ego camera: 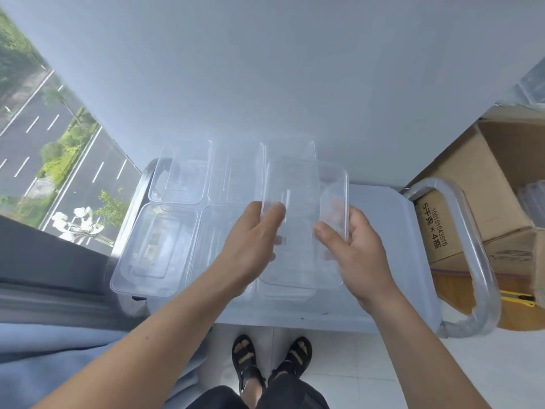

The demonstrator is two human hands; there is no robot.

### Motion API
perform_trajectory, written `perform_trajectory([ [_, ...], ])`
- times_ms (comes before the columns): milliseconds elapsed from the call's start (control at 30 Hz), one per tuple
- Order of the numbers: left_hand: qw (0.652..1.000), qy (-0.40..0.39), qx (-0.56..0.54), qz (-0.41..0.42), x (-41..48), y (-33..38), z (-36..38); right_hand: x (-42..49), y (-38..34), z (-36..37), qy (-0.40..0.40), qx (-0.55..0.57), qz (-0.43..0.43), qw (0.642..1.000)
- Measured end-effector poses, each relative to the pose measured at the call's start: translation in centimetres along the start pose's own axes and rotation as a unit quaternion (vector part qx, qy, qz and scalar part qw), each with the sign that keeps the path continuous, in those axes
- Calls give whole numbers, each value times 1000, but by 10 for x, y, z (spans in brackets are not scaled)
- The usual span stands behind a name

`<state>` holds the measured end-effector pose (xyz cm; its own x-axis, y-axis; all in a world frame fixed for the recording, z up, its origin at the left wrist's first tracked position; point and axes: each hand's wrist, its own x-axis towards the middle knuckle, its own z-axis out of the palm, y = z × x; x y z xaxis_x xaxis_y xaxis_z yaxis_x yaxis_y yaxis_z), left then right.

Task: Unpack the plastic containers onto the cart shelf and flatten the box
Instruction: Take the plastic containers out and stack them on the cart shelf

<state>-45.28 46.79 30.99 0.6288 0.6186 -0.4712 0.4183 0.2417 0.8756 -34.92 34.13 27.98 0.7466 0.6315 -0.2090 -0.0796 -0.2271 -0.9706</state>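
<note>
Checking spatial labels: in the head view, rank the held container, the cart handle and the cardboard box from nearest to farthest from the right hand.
1. The held container, gripped in the right hand.
2. The cart handle, to its right.
3. The cardboard box, beyond the handle, far right.

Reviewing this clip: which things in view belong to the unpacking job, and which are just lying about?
Belongs to the job: held container, gripped by left hand and right hand; shelved containers; cart shelf; cardboard box, right.
Lying about: blue fabric, lower left; yellow tool by the box, purpose unclear.
</note>
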Motion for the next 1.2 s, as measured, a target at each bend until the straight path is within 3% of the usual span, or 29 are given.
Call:
perform_trajectory([
  [167, 999, -18, 21, -21, -14, -34, 19, 3, 29, -15, 33, -14, 45, 998],
  [300, 993, -38, -6, -112, -29, -70, 32, 8, 52, -16, 15, -53, 91, 994],
  [467, 982, 14, -78, -174, -27, -97, 32, 18, 75, 0, -12, -108, 126, 986],
  [867, 981, 64, -91, -160, -40, -112, 48, 31, 84, 18, 5, -136, 124, 983],
  [1200, 970, 98, -89, -202, -40, -114, 45, 26, 92, 24, 15, -184, 130, 974],
])
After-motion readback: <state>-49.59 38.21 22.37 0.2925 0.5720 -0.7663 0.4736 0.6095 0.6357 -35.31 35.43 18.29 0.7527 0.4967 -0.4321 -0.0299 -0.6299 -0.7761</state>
